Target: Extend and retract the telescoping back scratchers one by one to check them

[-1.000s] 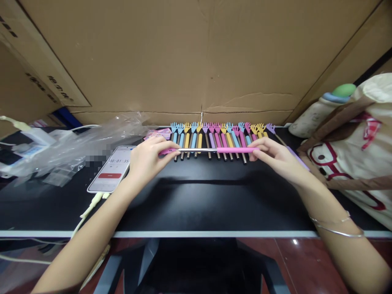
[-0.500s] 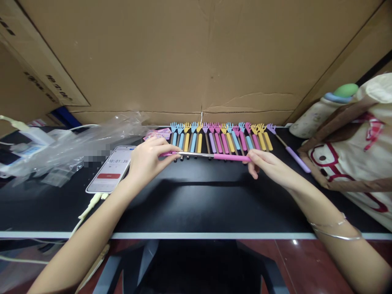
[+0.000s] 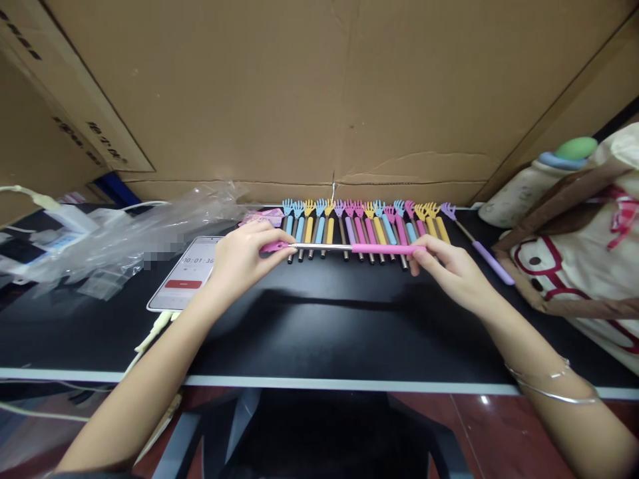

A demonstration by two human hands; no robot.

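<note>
Stretched level between my hands, above the desk, is a pink back scratcher (image 3: 382, 249) with a metal shaft. My left hand (image 3: 252, 256) is closed on its pink head end at the left. At the other end, my right hand (image 3: 442, 266) pinches the tip of the pink grip. Behind it lies a row of back scratchers (image 3: 359, 223) in blue, yellow, purple and pink, heads toward the cardboard. A purple back scratcher (image 3: 492, 261), its shaft drawn out, lies slanted at the row's right end.
A phone showing a timer (image 3: 184, 276) and a crumpled clear plastic bag (image 3: 150, 229) lie on the left. Cardboard (image 3: 324, 100) walls the back of the black desk (image 3: 319, 339). A bottle (image 3: 524, 189) and a cream bag (image 3: 594, 259) stand at the right. Below the front edge is a chair (image 3: 319, 432).
My right hand and the pink grip's end have risen slightly, and the back scratcher is now nearly level. The whole view has shifted a little. Both hands keep their hold.
</note>
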